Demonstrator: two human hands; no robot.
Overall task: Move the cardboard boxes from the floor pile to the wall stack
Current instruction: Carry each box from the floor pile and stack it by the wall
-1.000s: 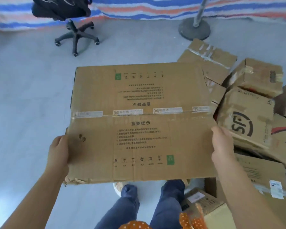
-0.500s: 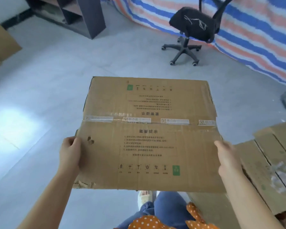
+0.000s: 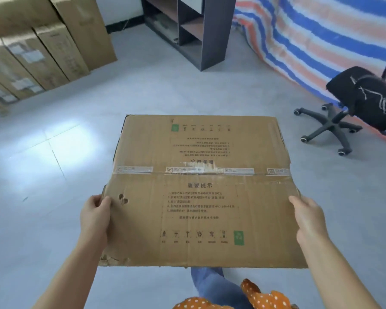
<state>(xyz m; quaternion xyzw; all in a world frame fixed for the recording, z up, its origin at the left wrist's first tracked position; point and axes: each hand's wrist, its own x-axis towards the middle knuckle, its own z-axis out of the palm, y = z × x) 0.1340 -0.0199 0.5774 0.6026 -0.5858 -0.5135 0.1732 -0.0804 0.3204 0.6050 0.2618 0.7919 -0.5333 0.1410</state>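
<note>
A large brown cardboard box point(image 3: 201, 192) with printed text and a taped middle seam is held level in front of me, above the floor. My left hand point(image 3: 96, 219) grips its left edge, thumb on top. My right hand point(image 3: 308, 219) grips its right edge the same way. The box's near left corner is torn. A stack of tall cardboard boxes point(image 3: 42, 47) stands against the wall at the upper left. The floor pile is out of view.
A dark shelf unit point(image 3: 192, 30) stands at the back centre. A striped tarp point(image 3: 321, 34) covers something at the right, with a black office chair point(image 3: 357, 103) in front of it. Grey tiled floor point(image 3: 54, 157) lies between me and the stack.
The view has swung left: the floor pile has left the frame and the wall stack and shelf have come in. Both hands keep the same hold on the box.
</note>
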